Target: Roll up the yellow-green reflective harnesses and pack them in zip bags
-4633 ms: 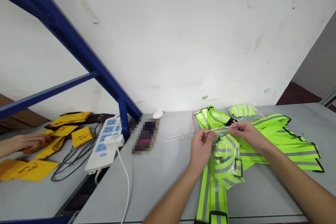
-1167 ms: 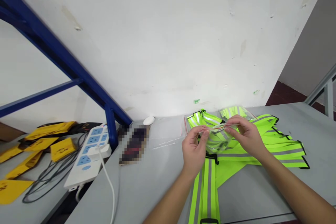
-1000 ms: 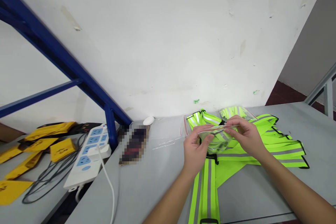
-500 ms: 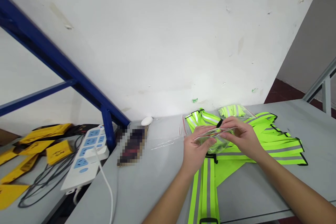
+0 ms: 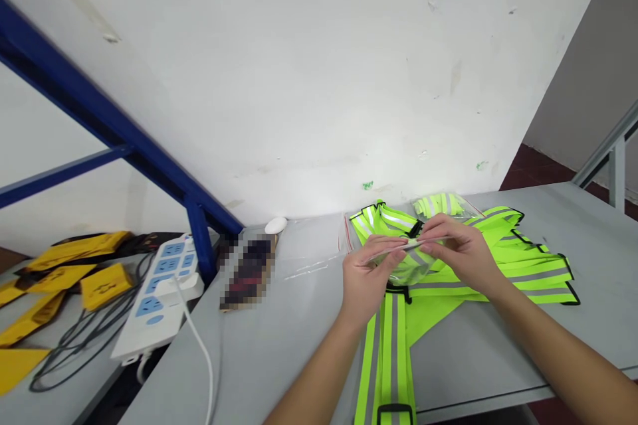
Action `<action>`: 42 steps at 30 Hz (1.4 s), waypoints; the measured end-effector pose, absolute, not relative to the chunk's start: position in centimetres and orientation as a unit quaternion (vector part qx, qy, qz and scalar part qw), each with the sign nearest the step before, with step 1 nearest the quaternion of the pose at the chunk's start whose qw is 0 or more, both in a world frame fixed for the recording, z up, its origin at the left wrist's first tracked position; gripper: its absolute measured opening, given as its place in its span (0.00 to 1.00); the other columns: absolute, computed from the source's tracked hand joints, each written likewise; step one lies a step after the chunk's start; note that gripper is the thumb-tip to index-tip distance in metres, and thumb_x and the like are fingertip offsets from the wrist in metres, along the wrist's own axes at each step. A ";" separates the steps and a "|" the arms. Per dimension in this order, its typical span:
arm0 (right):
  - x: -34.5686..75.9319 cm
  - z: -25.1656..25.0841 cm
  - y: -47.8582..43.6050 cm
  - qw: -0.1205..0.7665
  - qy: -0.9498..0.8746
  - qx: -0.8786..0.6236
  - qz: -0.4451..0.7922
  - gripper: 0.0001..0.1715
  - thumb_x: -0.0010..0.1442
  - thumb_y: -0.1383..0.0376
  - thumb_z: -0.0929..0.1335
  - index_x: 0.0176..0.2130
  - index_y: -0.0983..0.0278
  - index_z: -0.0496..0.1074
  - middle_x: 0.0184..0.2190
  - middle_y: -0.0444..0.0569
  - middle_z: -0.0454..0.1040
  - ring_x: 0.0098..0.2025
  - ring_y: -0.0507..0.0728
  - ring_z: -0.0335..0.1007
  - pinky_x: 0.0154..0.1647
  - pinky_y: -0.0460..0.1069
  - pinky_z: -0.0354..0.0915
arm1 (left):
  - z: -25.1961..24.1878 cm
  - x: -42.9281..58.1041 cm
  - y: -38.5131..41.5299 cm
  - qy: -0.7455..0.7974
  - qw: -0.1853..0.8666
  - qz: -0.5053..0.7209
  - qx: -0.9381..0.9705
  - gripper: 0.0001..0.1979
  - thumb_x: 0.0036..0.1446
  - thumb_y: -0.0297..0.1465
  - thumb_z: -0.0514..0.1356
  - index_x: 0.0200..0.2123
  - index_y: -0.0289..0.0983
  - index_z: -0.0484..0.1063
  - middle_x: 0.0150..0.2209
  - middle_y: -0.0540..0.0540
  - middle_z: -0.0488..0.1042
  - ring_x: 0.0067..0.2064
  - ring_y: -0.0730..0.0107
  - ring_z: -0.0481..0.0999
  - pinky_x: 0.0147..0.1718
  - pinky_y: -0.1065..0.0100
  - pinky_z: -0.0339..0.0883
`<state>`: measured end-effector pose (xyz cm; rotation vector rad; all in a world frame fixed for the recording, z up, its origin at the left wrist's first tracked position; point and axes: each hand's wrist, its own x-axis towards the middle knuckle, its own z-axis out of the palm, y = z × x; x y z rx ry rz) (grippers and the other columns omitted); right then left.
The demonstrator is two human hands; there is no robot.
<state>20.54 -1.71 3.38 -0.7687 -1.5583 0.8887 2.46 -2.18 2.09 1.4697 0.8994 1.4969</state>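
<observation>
My left hand (image 5: 367, 277) and my right hand (image 5: 451, 251) both pinch the top edge of a clear zip bag (image 5: 405, 265) with a folded neon green reflective strap inside. I hold the bag just above a pile of neon green reflective vest straps (image 5: 503, 259) on the grey table (image 5: 279, 339). One long strap (image 5: 389, 352) runs from the pile toward the table's front edge.
Empty clear zip bags (image 5: 319, 246) lie left of the pile, a filled one (image 5: 441, 204) behind it. A phone (image 5: 246, 271) and a small white object (image 5: 276, 224) sit near a blue rack post (image 5: 199, 246). A white power strip (image 5: 157, 295), cables and yellow tags (image 5: 74, 265) lie at left.
The bag's contents hung lower 4.6 s ago and now sit bunched inside. In the last second my fingers have slid along the bag's top edge, and my view has shifted slightly.
</observation>
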 end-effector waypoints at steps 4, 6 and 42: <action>21.1 3.4 -1.5 0.566 -0.651 -0.322 0.391 0.04 0.55 0.66 0.74 0.33 0.56 0.77 0.33 0.46 0.72 0.36 0.54 0.70 0.34 0.50 0.67 | 2.2 2.5 -2.2 0.370 0.418 0.601 0.573 0.03 0.52 0.33 0.67 0.30 0.41 0.81 0.33 0.46 0.81 0.39 0.64 0.78 0.40 0.64 0.72; 21.2 3.5 -1.4 0.568 -0.647 -0.320 0.396 0.04 0.55 0.66 0.74 0.32 0.57 0.76 0.33 0.46 0.72 0.35 0.54 0.70 0.32 0.49 0.67 | 2.2 2.4 -2.2 0.374 0.415 0.603 0.570 0.03 0.52 0.33 0.67 0.30 0.41 0.81 0.33 0.46 0.81 0.39 0.64 0.78 0.40 0.64 0.71; 20.1 3.7 -2.5 0.545 -0.685 -0.355 0.329 0.03 0.56 0.63 0.73 0.29 0.58 0.78 0.29 0.48 0.73 0.34 0.56 0.71 0.33 0.52 0.68 | 2.0 3.2 -3.1 0.365 0.375 0.589 0.616 0.05 0.52 0.33 0.67 0.33 0.39 0.80 0.35 0.44 0.80 0.41 0.62 0.78 0.43 0.60 0.72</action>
